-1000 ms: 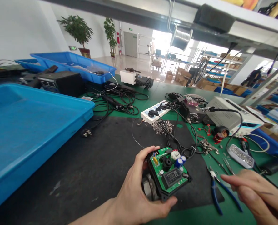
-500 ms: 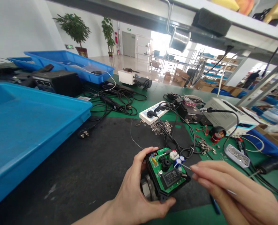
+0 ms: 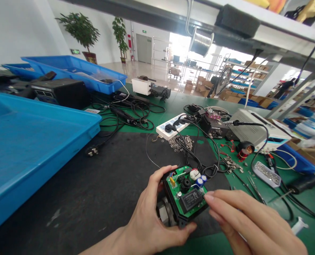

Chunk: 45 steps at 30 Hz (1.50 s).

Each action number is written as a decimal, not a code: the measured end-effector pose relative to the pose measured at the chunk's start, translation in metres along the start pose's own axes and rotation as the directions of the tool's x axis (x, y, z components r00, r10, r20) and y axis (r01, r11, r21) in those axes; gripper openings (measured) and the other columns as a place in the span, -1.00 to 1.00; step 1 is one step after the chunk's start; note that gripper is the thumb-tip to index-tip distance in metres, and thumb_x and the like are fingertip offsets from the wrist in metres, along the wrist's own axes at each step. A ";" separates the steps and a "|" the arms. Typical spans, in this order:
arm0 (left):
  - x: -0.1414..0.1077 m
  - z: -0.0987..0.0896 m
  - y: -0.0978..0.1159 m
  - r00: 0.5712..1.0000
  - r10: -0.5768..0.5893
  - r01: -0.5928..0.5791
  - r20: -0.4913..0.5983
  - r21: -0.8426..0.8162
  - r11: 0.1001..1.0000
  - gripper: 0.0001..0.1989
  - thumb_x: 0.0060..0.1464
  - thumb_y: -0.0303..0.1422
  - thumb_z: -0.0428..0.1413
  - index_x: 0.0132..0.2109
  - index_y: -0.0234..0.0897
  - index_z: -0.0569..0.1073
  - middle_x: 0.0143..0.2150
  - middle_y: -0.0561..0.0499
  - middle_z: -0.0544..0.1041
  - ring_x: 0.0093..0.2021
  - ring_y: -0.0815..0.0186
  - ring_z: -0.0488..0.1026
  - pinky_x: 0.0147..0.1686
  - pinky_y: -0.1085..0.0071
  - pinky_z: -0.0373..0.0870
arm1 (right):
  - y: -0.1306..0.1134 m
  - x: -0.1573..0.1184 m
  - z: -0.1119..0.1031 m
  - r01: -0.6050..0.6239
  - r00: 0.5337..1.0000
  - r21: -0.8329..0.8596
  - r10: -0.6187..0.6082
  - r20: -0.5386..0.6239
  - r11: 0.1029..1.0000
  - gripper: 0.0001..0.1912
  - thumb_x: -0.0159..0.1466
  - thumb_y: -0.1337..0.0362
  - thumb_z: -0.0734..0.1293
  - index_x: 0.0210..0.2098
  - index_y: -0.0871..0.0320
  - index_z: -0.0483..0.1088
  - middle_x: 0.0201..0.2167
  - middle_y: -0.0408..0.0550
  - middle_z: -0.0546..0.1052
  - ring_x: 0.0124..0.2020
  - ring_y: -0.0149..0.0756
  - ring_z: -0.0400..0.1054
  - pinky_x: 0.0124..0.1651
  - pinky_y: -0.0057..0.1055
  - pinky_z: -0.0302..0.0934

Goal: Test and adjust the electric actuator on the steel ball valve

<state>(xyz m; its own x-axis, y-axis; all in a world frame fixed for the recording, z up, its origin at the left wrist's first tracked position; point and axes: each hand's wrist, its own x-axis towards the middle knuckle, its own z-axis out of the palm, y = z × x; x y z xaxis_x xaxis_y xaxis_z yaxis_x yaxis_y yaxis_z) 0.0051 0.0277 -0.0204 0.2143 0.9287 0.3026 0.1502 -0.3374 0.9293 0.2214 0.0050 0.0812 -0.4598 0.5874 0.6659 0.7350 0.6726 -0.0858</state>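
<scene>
Green square circuit board (image 3: 175,189) in a black plastic housing (image 3: 182,222) sits in the person's left hand (image 3: 152,212), component side up, over the near edge of the black rubber mat (image 3: 115,184). Left hand is clamped round the housing: fingers at the far-left side, thumb across the near edge, a silvery metal fitting (image 3: 164,214) inside the grip. Good hold; I'd leave the thumb on the rim and off the board. Right hand (image 3: 247,219) is at the board's right edge, index and thumb tips close to each other; they hide that edge, so can't tell whether they're pinched on anything or touching a part. Slim pale thing shows under those fingers, too covered to identify. For clean work there: steady the right hand against the housing wall, then small finger moves only, no arm swing. Tight spot: black rectangular block component (image 3: 190,200) and two blue cylindrical capacitors (image 3: 199,182) are right beside the fingertips, and those cans would likely bend if leaned on. Tipping the board slightly left should open the sightline past the knuckles. Watch the black cable loop (image 3: 216,171) just beyond the board; could snag.
</scene>
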 end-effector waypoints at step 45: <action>0.006 -0.004 0.009 0.999 -0.004 0.004 0.048 -0.012 1.000 0.02 -0.17 -0.34 0.46 0.36 0.10 0.10 0.26 0.05 0.43 0.17 0.14 0.52 0.21 0.20 0.58 | 0.034 0.060 0.021 -0.541 0.841 0.579 0.369 0.396 0.610 -0.88 0.35 0.18 0.48 -0.12 -0.04 0.63 -0.22 -0.25 0.69 -0.30 -0.46 0.57 -0.23 -0.65 0.42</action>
<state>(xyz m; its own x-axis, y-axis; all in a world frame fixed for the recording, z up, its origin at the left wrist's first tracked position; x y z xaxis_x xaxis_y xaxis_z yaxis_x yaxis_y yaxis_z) 0.0040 0.0308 -0.0095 0.2594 0.9217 0.2886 0.1393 -0.3314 0.9332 0.2085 0.0726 0.1027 -0.3131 0.9203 0.2347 0.4082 0.3535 -0.8417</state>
